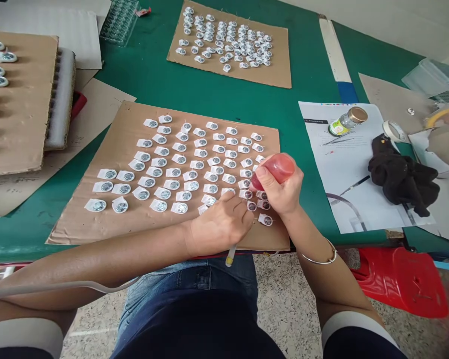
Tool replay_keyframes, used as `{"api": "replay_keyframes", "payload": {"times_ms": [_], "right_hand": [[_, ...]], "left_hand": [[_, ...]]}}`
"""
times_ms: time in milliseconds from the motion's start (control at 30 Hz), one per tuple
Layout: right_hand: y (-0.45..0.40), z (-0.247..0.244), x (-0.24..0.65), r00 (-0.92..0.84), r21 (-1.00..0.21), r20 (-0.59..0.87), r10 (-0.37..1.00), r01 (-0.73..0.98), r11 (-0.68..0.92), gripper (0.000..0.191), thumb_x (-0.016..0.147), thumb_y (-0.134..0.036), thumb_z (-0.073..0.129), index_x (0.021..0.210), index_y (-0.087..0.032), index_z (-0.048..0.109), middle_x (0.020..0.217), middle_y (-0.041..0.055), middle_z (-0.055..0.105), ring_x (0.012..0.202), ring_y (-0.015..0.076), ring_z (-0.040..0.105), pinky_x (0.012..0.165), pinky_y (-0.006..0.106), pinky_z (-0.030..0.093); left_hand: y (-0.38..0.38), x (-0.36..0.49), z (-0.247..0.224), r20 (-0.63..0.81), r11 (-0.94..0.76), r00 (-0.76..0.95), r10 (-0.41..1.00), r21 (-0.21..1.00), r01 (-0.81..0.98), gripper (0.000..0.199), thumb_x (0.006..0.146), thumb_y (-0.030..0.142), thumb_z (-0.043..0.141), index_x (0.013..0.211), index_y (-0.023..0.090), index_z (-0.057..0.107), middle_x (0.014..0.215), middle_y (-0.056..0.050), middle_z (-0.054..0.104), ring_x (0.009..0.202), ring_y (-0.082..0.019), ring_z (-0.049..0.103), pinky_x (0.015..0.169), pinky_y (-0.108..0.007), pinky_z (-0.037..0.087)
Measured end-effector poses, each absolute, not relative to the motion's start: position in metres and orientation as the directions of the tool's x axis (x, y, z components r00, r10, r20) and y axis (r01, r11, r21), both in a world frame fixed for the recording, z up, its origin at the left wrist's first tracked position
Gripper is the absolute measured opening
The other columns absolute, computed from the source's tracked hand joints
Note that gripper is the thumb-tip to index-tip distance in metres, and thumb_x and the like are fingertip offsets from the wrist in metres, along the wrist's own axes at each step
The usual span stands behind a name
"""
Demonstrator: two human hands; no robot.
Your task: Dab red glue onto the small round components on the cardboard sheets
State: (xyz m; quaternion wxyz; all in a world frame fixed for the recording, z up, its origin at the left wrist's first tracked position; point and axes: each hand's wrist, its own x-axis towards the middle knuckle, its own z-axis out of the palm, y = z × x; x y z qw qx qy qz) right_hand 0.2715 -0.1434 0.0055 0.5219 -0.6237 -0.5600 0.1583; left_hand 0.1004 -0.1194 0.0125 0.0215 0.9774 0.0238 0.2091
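Note:
A brown cardboard sheet (78, 209) carries rows of small round parts (179, 208) with white tabs. My right hand (284, 187), at the sheet's right side, is wrapped round a soft, glossy red object (275, 170). Close beside it, low over the sheet, my left hand (224, 219) is closed with the fingers pinched together near the round parts. A clear tube with a yellow end (230, 257) sticks out below my left hand; whether the fingers grip it is hard to make out. The fingertips hide some of the parts.
A second cardboard sheet (277, 79) with similar parts lies at the back. At left is a raised cardboard stack (30, 109). To the right are papers (318, 129), a gold-lidded glass jar (347, 121), tweezers, a tape roll (394, 131) and black cloth (400, 174). A red stool (404, 284) stands below.

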Motion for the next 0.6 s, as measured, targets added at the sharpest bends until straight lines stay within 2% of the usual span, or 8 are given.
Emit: {"api": "replay_keyframes", "payload": {"times_ms": [167, 467, 600], "right_hand": [[-0.1427, 0.0090, 0.2709, 0.314, -0.797, 0.438, 0.843, 0.569, 0.202, 0.019, 0.076, -0.040, 0.063, 0.076, -0.022, 0.056, 0.065, -0.0006, 0.059, 0.055, 0.0137, 0.057, 0.054, 0.032, 0.049], [-0.1408, 0.0066, 0.2740, 0.357, -0.821, 0.390, 0.849, 0.552, 0.145, 0.023, 0.076, -0.044, 0.062, 0.077, -0.022, 0.056, 0.061, 0.0002, 0.058, 0.056, 0.0149, 0.057, 0.054, 0.033, 0.050], [-0.1404, 0.0096, 0.2750, 0.349, -0.776, 0.453, 0.821, 0.607, 0.171, 0.023, 0.076, -0.043, 0.061, 0.073, -0.022, 0.055, 0.060, -0.0004, 0.058, 0.055, 0.0139, 0.056, 0.055, 0.032, 0.049]], "left_hand": [[-0.1191, 0.1008, 0.0125, 0.404, -0.997, 0.912, 0.062, 0.066, 0.038, 0.028, 0.083, 0.001, 0.031, 0.067, 0.011, 0.052, 0.067, -0.010, 0.058, 0.069, -0.020, 0.056, 0.062, -0.034, 0.046], [-0.1185, 0.0993, 0.0132, 0.376, -0.991, 0.922, 0.098, 0.126, 0.054, 0.026, 0.084, 0.002, 0.034, 0.068, 0.011, 0.052, 0.069, -0.010, 0.057, 0.071, -0.020, 0.055, 0.065, -0.035, 0.046], [-0.1157, 0.0985, 0.0118, 0.378, -0.979, 0.914, 0.146, 0.188, 0.079, 0.023, 0.082, 0.003, 0.036, 0.069, 0.012, 0.052, 0.070, -0.008, 0.057, 0.069, -0.018, 0.052, 0.066, -0.033, 0.045]]}}
